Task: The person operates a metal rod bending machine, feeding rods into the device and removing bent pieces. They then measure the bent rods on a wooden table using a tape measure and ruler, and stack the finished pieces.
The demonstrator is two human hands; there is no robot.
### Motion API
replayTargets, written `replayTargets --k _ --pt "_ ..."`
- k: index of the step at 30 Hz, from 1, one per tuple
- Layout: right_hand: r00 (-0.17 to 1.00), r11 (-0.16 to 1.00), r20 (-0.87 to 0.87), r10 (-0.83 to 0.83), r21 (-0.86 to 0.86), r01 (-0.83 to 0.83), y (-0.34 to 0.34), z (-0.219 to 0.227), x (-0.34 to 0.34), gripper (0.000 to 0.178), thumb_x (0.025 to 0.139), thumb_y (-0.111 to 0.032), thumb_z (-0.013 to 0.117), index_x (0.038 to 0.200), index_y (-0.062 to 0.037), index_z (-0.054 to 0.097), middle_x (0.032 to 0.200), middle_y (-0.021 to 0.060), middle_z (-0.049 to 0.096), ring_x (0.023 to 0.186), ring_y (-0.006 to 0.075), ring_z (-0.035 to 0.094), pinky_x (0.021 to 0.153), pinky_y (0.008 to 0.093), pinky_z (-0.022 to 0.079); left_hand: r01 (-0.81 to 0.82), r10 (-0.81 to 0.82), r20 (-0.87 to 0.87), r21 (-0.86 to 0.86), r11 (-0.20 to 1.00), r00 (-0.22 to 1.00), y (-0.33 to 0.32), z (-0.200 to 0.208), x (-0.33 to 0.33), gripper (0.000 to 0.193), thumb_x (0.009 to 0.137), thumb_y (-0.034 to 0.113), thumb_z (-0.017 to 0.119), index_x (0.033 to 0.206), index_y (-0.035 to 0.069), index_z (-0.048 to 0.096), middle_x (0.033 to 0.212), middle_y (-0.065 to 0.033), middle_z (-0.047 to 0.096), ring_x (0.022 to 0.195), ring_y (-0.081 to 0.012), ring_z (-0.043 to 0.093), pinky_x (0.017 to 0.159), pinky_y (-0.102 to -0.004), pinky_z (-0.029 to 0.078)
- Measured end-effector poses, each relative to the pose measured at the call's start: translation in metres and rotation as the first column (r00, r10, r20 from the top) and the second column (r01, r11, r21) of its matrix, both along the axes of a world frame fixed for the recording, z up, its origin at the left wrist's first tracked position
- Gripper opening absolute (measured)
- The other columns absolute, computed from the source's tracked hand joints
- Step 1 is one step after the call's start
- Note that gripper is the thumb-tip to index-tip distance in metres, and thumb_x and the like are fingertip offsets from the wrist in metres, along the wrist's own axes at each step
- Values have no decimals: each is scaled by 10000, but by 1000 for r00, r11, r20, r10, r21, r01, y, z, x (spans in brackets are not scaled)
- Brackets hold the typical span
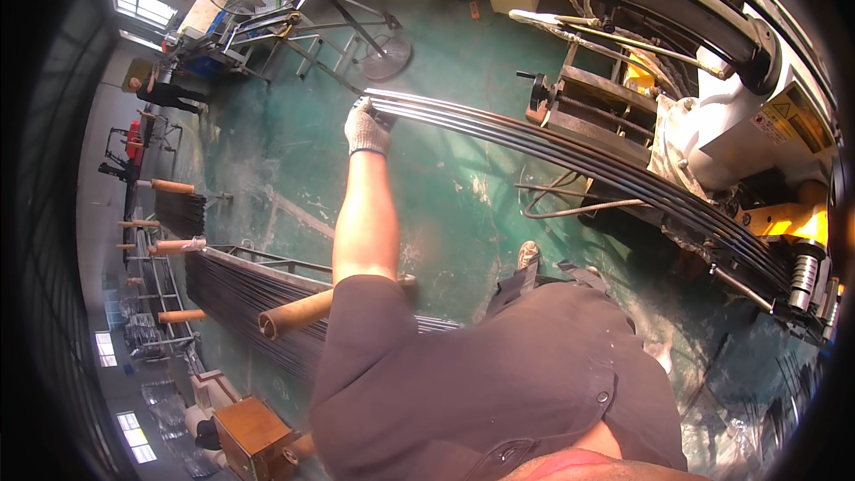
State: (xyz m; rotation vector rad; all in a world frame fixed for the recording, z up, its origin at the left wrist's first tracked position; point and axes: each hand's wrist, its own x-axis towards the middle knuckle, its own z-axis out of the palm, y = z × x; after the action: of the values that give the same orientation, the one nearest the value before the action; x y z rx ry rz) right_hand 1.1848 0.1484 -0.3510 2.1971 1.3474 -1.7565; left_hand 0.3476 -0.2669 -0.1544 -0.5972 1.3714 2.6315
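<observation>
My left hand, in a pale knitted work glove, reaches out ahead with the arm straight. Its fingers are closed round the far ends of several long, thin metal rods. The rods lie side by side and run off to the right, shining near my hand and darker along the machine. Their other ends reach a yellow-and-steel part of the machine at the right. Whether they are solid or hollow I cannot tell. My right hand is out of the picture.
A rack with dark rods and cardboard-tube posts stands left. The white machine and its cranked slide fill the right. A fan base is ahead, a wooden box lower left. Another person stands far left.
</observation>
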Motion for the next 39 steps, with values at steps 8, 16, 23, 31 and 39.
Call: replayTargets --k 8,16,23,31,39 --pt "998 998 21 62 8 -62 -13 27 -26 337 1039 -400 650 926 -107 773 924 77 779 855 253 747 690 427 582 89 -94 -39 -108 990 995 -10 -10 -11 305 989 -15 593 1279 63 648 1138 -162 745 986 -351 759 876 -552 671" --pt "993 994 -29 111 2 -111 3 10 -45 302 1026 -380 658 884 -143 780 924 59 776 879 239 745 695 414 577 254 -261 3 -235 938 965 -39 10 -2 322 1054 149 620 1371 93 627 1158 -134 754 961 -335 757 847 -540 665" --pt "993 997 -80 83 14 -82 6 -13 -30 279 1014 -362 665 847 -174 786 925 42 773 901 228 742 700 403 572 297 -308 -31 -188 936 951 -19 13 -12 475 1053 121 693 1503 112 540 1179 -160 742 979 -357 770 792 -548 670" --pt "600 965 -789 -133 -242 -103 20 -109 81 264 1000 -342 674 805 -210 793 925 24 771 925 215 740 706 390 567 503 -524 33 -340 794 851 -23 44 -1 555 1102 297 662 1616 198 478 1417 -169 659 980 -403 762 832 -568 656" --pt "930 957 -245 -273 32 289 -23 0 -49 263 1067 -363 650 1073 -126 763 895 54 757 749 161 707 555 334 537 582 -716 52 -626 519 696 -68 28 -41 635 1109 629 508 1599 224 496 1632 -68 506 1335 -422 620 1046 -569 549"
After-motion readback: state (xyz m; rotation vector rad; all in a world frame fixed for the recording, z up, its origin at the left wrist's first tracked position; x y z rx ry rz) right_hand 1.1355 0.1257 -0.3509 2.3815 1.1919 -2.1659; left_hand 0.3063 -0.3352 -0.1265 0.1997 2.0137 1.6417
